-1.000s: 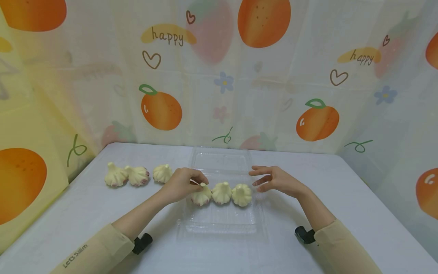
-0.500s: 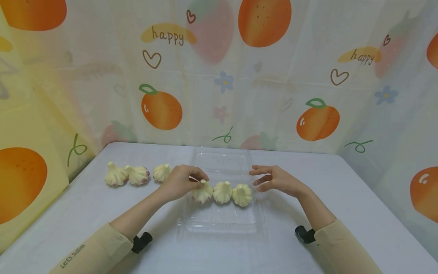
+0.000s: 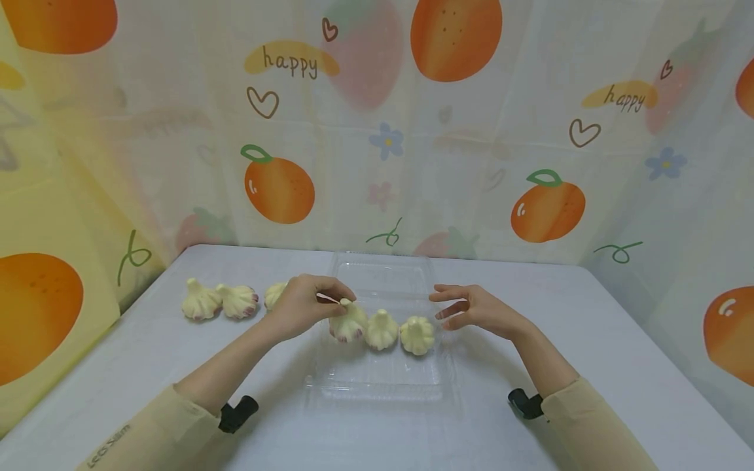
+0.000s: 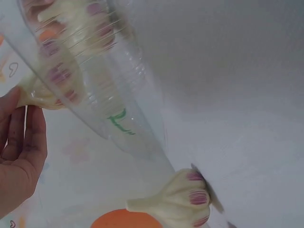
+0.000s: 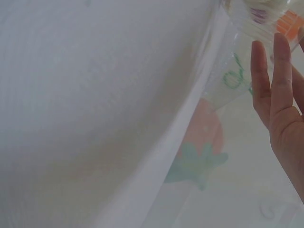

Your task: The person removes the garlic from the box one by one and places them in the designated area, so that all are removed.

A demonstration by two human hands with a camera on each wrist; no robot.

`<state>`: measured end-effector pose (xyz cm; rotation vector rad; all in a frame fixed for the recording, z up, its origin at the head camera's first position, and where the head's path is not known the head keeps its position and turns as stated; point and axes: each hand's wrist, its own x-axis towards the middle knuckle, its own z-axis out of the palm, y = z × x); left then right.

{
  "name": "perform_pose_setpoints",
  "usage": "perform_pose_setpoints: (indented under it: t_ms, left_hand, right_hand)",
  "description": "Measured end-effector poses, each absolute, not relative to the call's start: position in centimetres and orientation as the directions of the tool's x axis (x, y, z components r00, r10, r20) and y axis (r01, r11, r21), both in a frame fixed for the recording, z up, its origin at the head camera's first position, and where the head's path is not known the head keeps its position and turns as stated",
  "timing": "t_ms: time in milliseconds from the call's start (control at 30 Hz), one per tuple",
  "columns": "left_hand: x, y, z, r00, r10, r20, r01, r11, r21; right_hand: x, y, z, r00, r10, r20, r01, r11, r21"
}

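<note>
My left hand (image 3: 309, 301) pinches a garlic bulb (image 3: 348, 322) by its stem, at the left part of a clear plastic box (image 3: 383, 392). In the left wrist view, the pinched garlic bulb (image 4: 54, 80) shows purple streaks and partly overlaps the box wall. Beside it inside the box sit two more pale bulbs, a middle garlic bulb (image 3: 382, 330) and a right garlic bulb (image 3: 417, 335). Near the box's right side my right hand (image 3: 483, 311) holds nothing, its fingers spread and relaxed, with the fingertips close to the box wall.
Left of the box, two garlic bulbs (image 3: 219, 301) lie side by side on the white table (image 3: 147, 386). Another garlic bulb (image 3: 273, 294) is partly hidden behind my left hand. The box's lid (image 3: 381, 275) lies folded back toward the printed curtain (image 3: 448, 163).
My left hand has moved slightly up and away from me, and the garlic bulb it pinches has risen with it. My right hand stays where it was.
</note>
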<state>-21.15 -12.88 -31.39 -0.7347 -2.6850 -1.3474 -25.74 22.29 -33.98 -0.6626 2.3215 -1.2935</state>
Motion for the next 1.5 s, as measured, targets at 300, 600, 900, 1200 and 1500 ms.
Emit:
perform_pose_setpoints:
  t_ms: [300, 600, 900, 1200, 1500]
  left_hand:
    - [-20.7, -14.1, -30.4, -0.888, 0.377, 0.263, 0.439, 0.522, 0.732]
    - [-20.5, -15.5, -29.4, -0.901, 0.344, 0.264, 0.422, 0.551, 0.72]
    - [-20.3, -17.3, -28.0, -0.918, 0.323, 0.23, 0.383, 0.571, 0.726]
    - [-20.4, -19.3, -27.4, -0.94, 0.292, 0.178, 0.323, 0.586, 0.743]
    - [-20.5, -20.9, -27.2, -0.938, 0.296, 0.181, 0.334, 0.63, 0.701]
  right_hand:
    - [-25.7, 22.2, -34.0, -0.808, -0.578, -0.111, -0.209, 0.457, -0.865]
    - [-25.8, 22.3, -34.0, -0.807, -0.58, -0.111, -0.206, 0.453, -0.868]
    - [-25.9, 22.4, -34.1, -0.807, -0.58, -0.112, -0.201, 0.448, -0.871]
    - [-25.8, 22.3, -33.9, -0.807, -0.58, -0.113, -0.201, 0.45, -0.87]
    - [-25.7, 22.2, -33.9, -0.808, -0.578, -0.114, -0.206, 0.458, -0.865]
